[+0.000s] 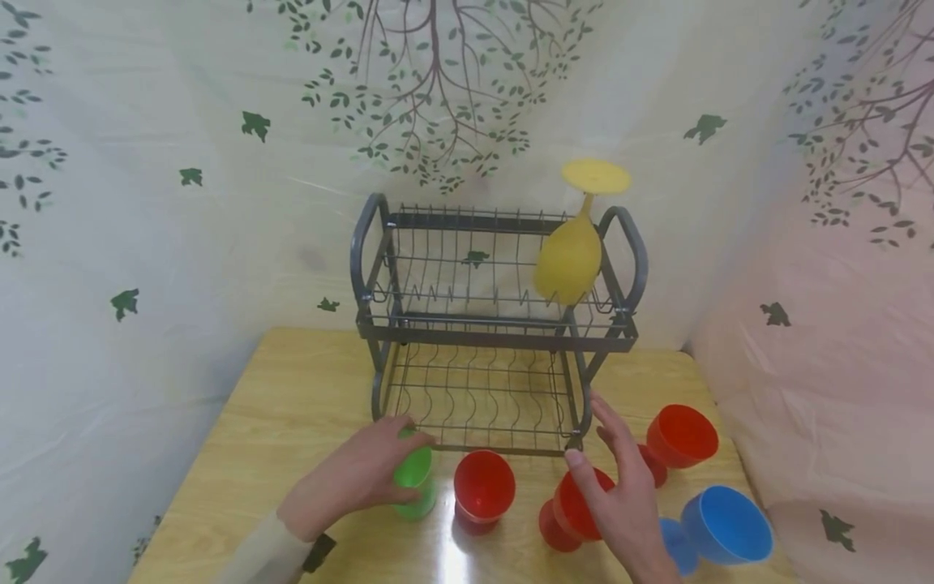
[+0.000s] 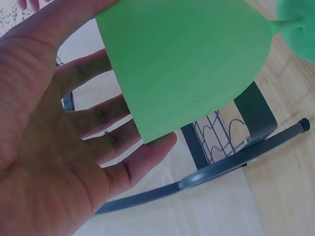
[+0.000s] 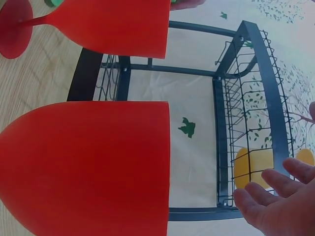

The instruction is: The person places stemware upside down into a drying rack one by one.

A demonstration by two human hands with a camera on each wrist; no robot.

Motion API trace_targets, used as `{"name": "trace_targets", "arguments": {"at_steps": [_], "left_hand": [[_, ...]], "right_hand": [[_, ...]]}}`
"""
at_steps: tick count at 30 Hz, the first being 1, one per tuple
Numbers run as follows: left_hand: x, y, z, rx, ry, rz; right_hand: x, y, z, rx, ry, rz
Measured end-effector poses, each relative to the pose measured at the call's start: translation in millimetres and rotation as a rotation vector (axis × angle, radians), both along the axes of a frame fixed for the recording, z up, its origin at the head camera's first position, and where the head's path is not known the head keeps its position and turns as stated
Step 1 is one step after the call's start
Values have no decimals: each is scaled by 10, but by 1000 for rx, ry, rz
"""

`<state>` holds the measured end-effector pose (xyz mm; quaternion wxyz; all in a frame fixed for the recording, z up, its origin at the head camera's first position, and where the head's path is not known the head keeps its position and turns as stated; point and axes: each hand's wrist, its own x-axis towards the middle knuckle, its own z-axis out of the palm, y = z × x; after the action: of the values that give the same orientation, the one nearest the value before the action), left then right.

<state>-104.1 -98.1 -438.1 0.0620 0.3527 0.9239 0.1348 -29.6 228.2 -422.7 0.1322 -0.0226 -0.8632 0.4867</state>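
A green plastic goblet point(image 1: 416, 480) stands upright on the table before the rack's left front corner. My left hand point(image 1: 356, 477) holds it near the rim, thumb on the near side and fingers on the far side. In the left wrist view, the fingers reach behind the green bowl point(image 2: 187, 69). At the right, my right hand point(image 1: 629, 507) hovers with fingers spread beside a red goblet point(image 1: 571, 509); that bowl point(image 3: 93, 162) fills much of the right wrist view, apart from the fingertips. Another red goblet point(image 1: 484, 487) stands between the hands.
A two-tier dark dish rack point(image 1: 496, 334) stands at the back of the wooden table point(image 1: 292, 389). Upside down on its upper tier, at the right, leans a yellow goblet point(image 1: 571, 261). Right of my right hand are a red goblet point(image 1: 682, 438) and a blue goblet point(image 1: 726, 526).
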Motion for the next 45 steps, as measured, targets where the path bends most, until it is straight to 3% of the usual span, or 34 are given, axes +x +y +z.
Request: {"name": "trace_targets", "arguments": {"at_steps": [13,22,31,38,45], "left_hand": [[173,-366,35,143,-32,112],[289,-685,19,224,-14,180],[389,-1032,-29,362,-44,307],[426,-1245,-22,491,-107,376],[469,-1330,-65,634,-203,414]], "right_hand": [[14,-40,0,14,-38,-8],[26,-63,-6,28,-57,0],[22,-98,6,-25,-98,26],[29,-127,18,-18,-110,31],[47,-154,13,-30,-117,45]]}}
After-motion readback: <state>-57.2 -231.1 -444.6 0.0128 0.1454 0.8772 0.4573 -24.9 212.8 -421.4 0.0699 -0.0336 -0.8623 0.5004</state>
